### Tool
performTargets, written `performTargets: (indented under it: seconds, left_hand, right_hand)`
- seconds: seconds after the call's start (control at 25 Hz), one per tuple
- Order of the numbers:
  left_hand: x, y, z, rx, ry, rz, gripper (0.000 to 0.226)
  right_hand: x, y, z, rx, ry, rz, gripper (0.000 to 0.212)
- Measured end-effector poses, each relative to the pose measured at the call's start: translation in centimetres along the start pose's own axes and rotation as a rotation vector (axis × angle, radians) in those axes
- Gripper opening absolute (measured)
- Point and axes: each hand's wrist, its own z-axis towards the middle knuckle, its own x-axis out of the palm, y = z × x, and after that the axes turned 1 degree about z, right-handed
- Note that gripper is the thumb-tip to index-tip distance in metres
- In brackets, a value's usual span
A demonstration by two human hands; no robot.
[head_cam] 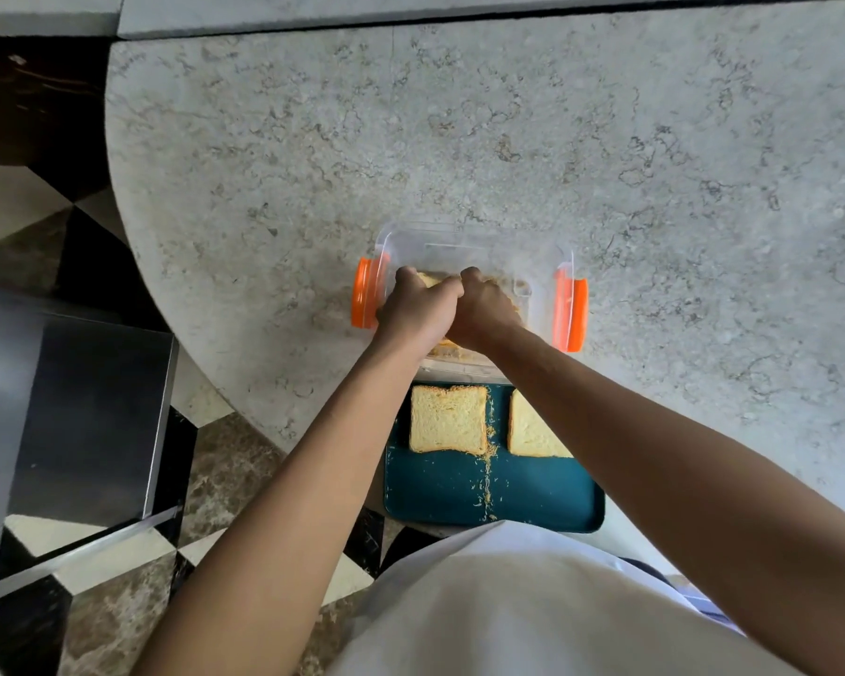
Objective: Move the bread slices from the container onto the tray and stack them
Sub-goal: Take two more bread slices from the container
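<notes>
A clear plastic container [537, 256] with orange side clips stands on the stone counter. Both hands reach down into it. My left hand [418, 309] and my right hand [481, 309] sit side by side, fingers curled onto bread slices [430, 279] inside; most of that bread is hidden under the hands. Just in front of the container lies a teal tray [459, 485]. On it, one bread slice [447, 419] lies flat at the left. A second slice [532, 431] lies beside it at the right, partly covered by my right forearm. The two slices lie apart, unstacked.
Crumbs are scattered down the middle of the tray. The grey stone counter [508, 139] has a curved left edge; the tray's near edge overhangs it. A dark cabinet [84, 422] stands at the left over a checkered floor.
</notes>
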Motion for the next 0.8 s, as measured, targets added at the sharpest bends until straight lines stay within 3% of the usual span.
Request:
performTargets:
  seconds: [0.16, 0.32, 0.56, 0.8]
  left_hand:
    - [0.2, 0.4, 0.4, 0.029, -0.042, -0.014, 0.068]
    - [0.9, 0.4, 0.9, 0.06, -0.046, -0.051, 0.028]
    - [2.4, 0.8, 2.3, 0.047, -0.024, 0.054, 0.056]
    - [2.8, 1.3, 3.8, -0.007, -0.053, 0.118, 0.026]
  right_hand:
    - [-0.9, -0.3, -0.4, -0.021, -0.03, 0.058, 0.054]
    - [-1.3, -0.6, -1.2, -0.05, -0.116, 0.106, 0.045]
    - [-2.3, -1.5, -2.4, -0.052, -0.267, 0.233, 0.038]
    - [-2.3, -1.7, -2.5, 0.031, -0.263, 0.231, 0.04]
